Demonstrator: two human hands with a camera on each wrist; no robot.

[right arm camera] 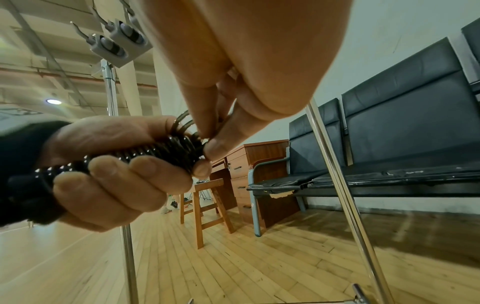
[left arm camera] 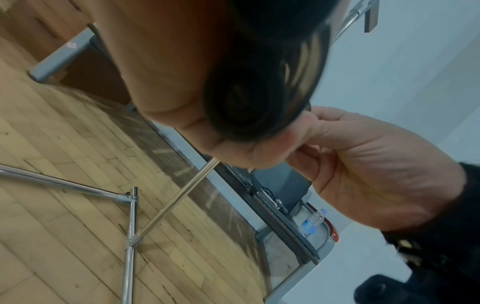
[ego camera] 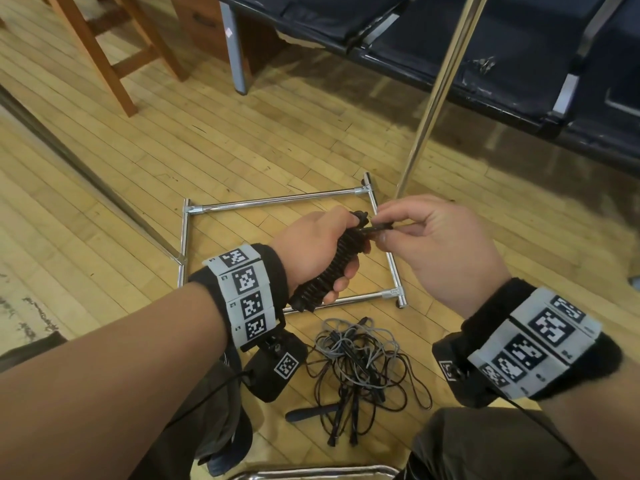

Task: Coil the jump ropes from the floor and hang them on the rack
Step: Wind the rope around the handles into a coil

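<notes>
left hand gripped coiled jump rope; right hand pinched its loose end. tangled rope pile on floor seen from head only. rack hooks seen from right wrist only.

Rack frame: polished chrome tube, mirror-bright. Floor: pale wood strips, scuffed, slight sheen. Coiled rope: black, glossy, ribbed turns. Bench seats: dark leather-like cover, cracked. Stool: brown varnished wood.
</notes>
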